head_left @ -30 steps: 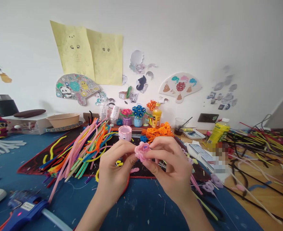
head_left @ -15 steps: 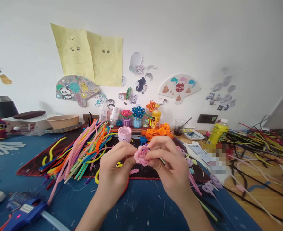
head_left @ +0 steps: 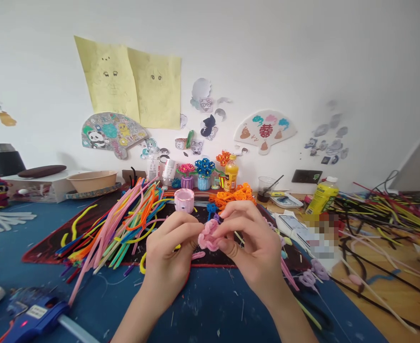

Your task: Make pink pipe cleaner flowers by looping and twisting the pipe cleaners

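Note:
Between my hands is a pink pipe-cleaner flower [head_left: 207, 237], its fuzzy stems bent into looped petals, held above the front edge of a dark mat [head_left: 217, 259]. My left hand [head_left: 174, 245] pinches its left side between thumb and fingers. My right hand [head_left: 251, 236] grips the right side, with thumb and index finger on the petals. Behind the flower stands a small pink pot [head_left: 184, 200]. A bent pink pipe-cleaner piece [head_left: 197, 256] lies on the mat just below. My fingers hide part of the flower.
A heap of colourful pipe cleaners [head_left: 113, 224] spreads on the left. A blue glue gun [head_left: 35, 314] with a lit red light lies at the front left. Orange pipe-cleaner flowers [head_left: 233, 194], a juice bottle [head_left: 232, 174] and a phone [head_left: 294, 228] are behind and to the right.
The pink flower has turned slightly between my fingers and sits a little lower and to the left. Both hands keep their pinch on it.

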The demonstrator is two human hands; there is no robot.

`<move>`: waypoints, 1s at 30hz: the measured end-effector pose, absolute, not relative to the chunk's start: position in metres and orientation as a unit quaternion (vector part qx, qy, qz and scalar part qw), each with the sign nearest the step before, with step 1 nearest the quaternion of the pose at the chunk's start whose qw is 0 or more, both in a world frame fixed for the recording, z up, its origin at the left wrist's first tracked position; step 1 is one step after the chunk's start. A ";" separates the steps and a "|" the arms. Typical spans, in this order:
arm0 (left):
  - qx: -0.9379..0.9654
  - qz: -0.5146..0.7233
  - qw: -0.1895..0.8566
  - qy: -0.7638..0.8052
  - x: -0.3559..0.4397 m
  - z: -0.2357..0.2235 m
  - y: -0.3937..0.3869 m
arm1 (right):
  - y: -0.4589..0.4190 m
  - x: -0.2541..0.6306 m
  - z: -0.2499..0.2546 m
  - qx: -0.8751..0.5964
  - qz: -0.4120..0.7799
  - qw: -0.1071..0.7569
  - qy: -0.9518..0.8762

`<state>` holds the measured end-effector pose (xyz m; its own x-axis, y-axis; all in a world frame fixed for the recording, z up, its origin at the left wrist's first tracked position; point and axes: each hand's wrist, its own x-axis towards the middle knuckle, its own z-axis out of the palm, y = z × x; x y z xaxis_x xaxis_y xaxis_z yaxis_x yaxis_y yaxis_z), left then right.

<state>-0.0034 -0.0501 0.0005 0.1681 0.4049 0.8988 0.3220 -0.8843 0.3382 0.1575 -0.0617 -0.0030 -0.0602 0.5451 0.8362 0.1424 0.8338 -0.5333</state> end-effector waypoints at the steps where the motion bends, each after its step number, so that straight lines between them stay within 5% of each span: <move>1: 0.766 0.597 0.032 0.237 -0.004 0.000 -0.050 | -0.062 0.158 -0.003 -0.243 0.161 0.644 -0.707; 22: 0.676 0.655 0.194 0.276 -0.004 -0.002 -0.049 | -0.053 0.159 -0.007 -0.222 0.212 0.674 -0.672; 30: 0.699 0.654 0.077 0.279 -0.001 -0.006 -0.053 | -0.056 0.145 -0.006 -0.294 0.190 0.605 -0.715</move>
